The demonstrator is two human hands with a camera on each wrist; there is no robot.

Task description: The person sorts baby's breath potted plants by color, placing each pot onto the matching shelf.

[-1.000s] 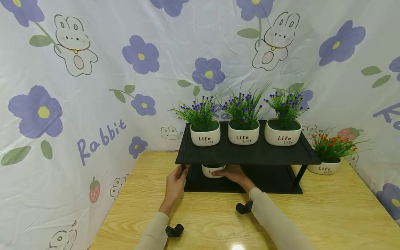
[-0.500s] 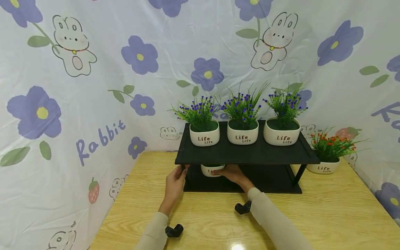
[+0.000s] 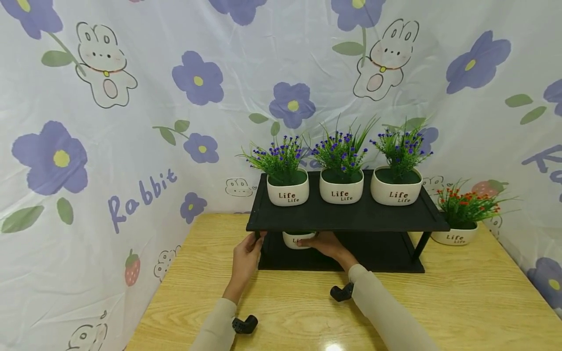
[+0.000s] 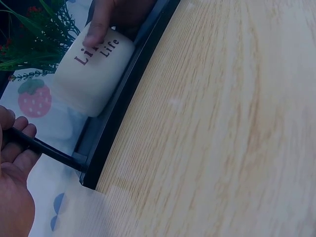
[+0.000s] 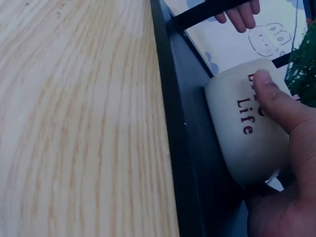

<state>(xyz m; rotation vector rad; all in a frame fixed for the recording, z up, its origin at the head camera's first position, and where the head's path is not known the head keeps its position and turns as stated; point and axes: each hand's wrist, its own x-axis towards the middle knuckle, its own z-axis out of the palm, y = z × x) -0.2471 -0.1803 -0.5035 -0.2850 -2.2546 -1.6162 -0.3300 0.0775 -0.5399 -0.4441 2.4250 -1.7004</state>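
Observation:
On the lower tier of a black two-tier shelf [image 3: 351,214], my right hand [image 3: 327,243] grips a white potted plant [image 3: 295,241] lettered "Life". Its thumb [image 5: 276,98] lies across the lettering, and the other fingers are mostly hidden behind the pot. Green leaves with small red flowers [image 4: 37,37] rise from this pot in the left wrist view. My left hand [image 3: 247,253] holds the shelf's front left post [image 4: 42,148], with the thumb on one side and the fingers on the other. The upper tier hides the plant's top in the head view.
Three white pots with purple flowers, left [image 3: 288,194], middle [image 3: 341,193] and right [image 3: 396,192], stand on the upper tier. A red-flowered pot [image 3: 455,236] stands on the wooden table [image 3: 290,312] right of the shelf. A patterned cloth [image 3: 145,122] hangs behind.

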